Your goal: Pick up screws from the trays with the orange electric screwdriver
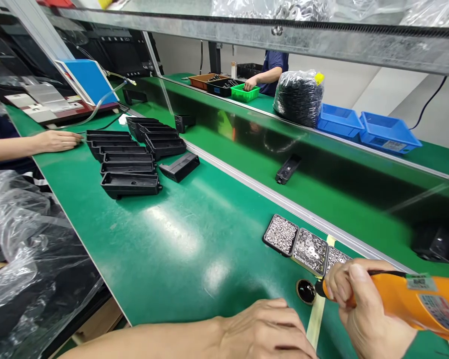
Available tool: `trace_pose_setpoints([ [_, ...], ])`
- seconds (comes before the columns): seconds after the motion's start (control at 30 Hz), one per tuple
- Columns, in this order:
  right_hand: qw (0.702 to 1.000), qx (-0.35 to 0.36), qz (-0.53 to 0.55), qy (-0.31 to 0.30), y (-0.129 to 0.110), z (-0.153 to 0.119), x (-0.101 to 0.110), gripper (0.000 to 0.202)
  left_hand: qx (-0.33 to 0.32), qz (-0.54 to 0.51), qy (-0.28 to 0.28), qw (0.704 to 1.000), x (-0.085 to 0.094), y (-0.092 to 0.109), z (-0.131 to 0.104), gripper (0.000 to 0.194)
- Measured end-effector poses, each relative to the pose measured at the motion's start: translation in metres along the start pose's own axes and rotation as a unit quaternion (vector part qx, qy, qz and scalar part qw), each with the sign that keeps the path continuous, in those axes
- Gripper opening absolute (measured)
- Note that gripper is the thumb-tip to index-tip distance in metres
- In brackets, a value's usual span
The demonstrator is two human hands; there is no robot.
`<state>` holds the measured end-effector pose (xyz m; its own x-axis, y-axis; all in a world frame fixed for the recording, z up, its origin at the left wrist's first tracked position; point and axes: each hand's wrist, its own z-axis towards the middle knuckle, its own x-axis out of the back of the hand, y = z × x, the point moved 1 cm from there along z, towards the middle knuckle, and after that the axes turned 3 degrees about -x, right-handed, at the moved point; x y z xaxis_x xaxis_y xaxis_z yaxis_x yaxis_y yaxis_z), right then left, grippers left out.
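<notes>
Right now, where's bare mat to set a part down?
Free: the green mat between the black housings and the screw trays. Crowded: around the trays, where the right hand holds the orange screwdriver beside the left hand.

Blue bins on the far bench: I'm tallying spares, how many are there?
2: one blue bin beside the bagged parts, the other bin just right of it. More may be hidden out of frame.

Single head-worn view, aimed forward and down
The left hand (pixel 269 329) and right hand (pixel 359 304) are seen close at the lower edge; beyond them the bench recedes, its far end perhaps distorted.
</notes>
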<state>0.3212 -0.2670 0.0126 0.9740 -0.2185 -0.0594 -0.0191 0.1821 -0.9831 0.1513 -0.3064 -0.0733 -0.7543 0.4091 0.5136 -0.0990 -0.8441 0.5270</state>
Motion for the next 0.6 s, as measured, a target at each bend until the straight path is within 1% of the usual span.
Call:
trace_pose_setpoints([
  [0.27, 1.0, -0.002, 0.003, 0.001, 0.0, -0.001, 0.001, 0.035, 0.02, -0.001, -0.015, 1.0, -0.004, -0.002, -0.005, 0.022],
  [0.4, 1.0, -0.004, 0.007, -0.001, -0.004, -0.001, 0.0, 0.035, 0.013, -0.001, -0.001, 1.0, -0.004, -0.001, -0.007, 0.02],
  [0.6, 1.0, 0.007, 0.022, 0.017, -0.013, 0.002, 0.001, 0.04, 0.007, -0.003, 0.006, 1.0, -0.004, -0.003, -0.001, 0.029],
])
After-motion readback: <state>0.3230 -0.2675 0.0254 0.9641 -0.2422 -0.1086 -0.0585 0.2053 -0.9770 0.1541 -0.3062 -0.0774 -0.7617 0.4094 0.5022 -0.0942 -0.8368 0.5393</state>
